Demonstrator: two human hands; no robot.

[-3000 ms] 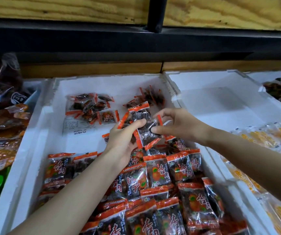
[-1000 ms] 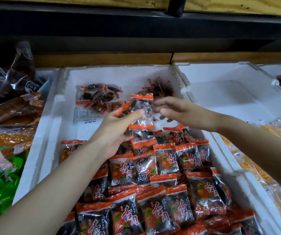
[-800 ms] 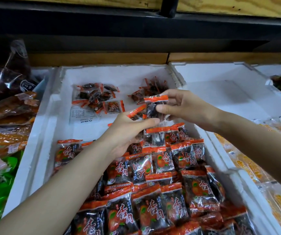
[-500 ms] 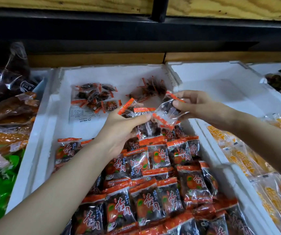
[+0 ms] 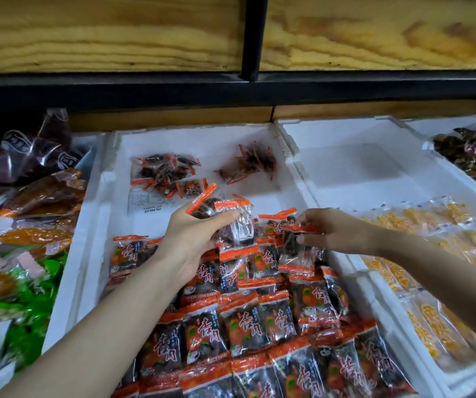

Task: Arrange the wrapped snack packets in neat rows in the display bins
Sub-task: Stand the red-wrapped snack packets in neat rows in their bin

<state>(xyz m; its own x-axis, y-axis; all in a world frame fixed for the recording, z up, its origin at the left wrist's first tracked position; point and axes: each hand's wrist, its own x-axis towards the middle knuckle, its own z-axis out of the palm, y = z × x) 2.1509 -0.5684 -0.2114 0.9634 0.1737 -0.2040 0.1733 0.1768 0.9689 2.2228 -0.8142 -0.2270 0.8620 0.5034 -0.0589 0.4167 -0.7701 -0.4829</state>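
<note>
A white foam bin (image 5: pixel 93 254) holds rows of dark snack packets with orange-red ends (image 5: pixel 248 326) across its near half. My left hand (image 5: pixel 190 242) is raised over the rows, shut on a small bunch of packets (image 5: pixel 231 222). My right hand (image 5: pixel 337 231) pinches one packet (image 5: pixel 297 248) by its top edge at the far right end of the rows, the packet hanging down onto them. Two loose heaps lie at the back of the bin: a clear bag of packets (image 5: pixel 167 176) and a scattered pile (image 5: pixel 248 165).
To the right, another white foam bin (image 5: pixel 360 173) has yellow-orange packets (image 5: pixel 432 225) in its near part. Bags of brown, orange and green snacks (image 5: pixel 24 239) fill the left bin. A black rail and wooden panel (image 5: pixel 248 87) overhang the back.
My right hand has dropped from beside the left hand's bunch down to the far right end of the rows, carrying one packet. My left hand stays raised with its bunch.
</note>
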